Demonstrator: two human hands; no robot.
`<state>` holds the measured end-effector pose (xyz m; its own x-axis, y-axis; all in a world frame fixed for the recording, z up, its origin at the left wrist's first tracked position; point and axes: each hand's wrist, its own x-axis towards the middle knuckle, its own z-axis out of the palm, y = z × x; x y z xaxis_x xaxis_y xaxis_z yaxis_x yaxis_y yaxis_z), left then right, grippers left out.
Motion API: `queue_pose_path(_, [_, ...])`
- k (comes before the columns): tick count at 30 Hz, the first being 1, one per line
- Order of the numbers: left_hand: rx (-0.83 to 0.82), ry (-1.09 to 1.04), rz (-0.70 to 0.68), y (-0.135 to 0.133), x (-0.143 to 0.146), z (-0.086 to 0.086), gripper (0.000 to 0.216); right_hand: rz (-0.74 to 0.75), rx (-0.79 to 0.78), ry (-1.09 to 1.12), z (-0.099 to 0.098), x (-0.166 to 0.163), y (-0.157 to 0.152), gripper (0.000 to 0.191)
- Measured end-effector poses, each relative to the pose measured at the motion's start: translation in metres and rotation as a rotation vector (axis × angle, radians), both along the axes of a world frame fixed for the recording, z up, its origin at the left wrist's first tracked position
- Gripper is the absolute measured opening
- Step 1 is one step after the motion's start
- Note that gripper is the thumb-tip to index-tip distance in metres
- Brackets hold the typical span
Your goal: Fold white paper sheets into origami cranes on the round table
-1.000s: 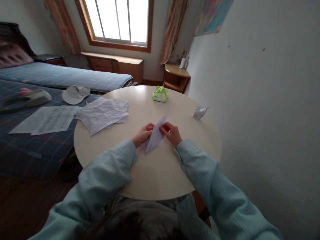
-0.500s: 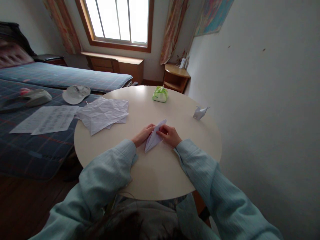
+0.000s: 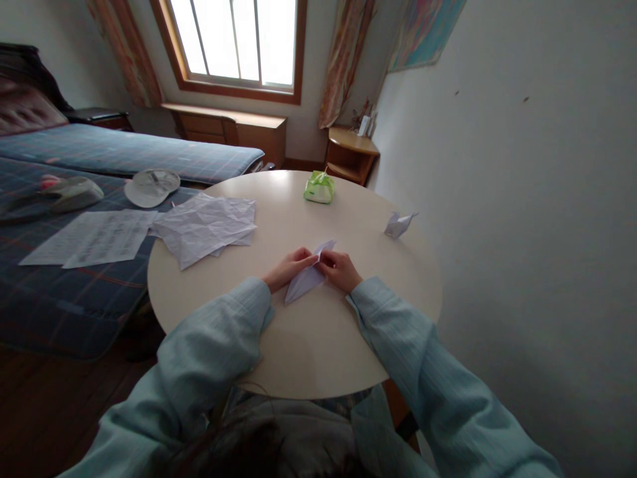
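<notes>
A long, pointed piece of folded white paper [image 3: 303,281] lies on the round beige table [image 3: 308,352] in front of me. My left hand [image 3: 287,268] pinches its left side near the top, fingers closed on the paper. My right hand [image 3: 339,271] grips the right side, fingers curled over the upper flap, which is bent over. The two hands almost meet at the paper's upper end. Both arms are in pale blue sleeves.
A pile of crumpled white sheets [image 3: 206,226] lies at the table's left. A green tissue pack [image 3: 318,188] stands at the far edge, a small folded paper figure [image 3: 397,224] at the right. A bed with printed papers [image 3: 94,238] and a cap [image 3: 150,187] is to the left; a wall is close on the right.
The paper's upper tip, sticking up a second ago, has been folded down between my hands. My hands have drawn closer together at its top end.
</notes>
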<state>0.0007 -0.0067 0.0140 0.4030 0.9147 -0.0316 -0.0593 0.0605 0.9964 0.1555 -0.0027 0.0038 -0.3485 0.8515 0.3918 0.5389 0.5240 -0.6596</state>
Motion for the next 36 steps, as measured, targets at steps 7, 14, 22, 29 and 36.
queue_pose_path(7, [0.042, -0.008, 0.083, 0.003, 0.000, -0.006, 0.028, -0.004, 0.041, 0.043, 0.000, 0.000, 0.000, 0.009])
queue_pose_path(14, [0.008, -0.052, 0.201, 0.005, -0.002, -0.008, 0.022, -0.242, 0.064, 0.048, -0.003, 0.005, 0.009, 0.012])
queue_pose_path(22, [0.002, -0.143, 0.284, 0.007, -0.003, -0.008, 0.030, -0.280, -0.058, -0.031, -0.008, 0.006, 0.010, 0.036])
queue_pose_path(29, [0.041, -0.108, 0.232, 0.006, -0.002, -0.010, 0.033, -0.134, 0.027, -0.050, -0.002, 0.002, 0.006, 0.046])
queue_pose_path(36, [0.027, -0.112, 0.201, 0.004, -0.003, -0.009, 0.035, -0.029, -0.017, 0.049, 0.004, 0.001, -0.001, 0.041])
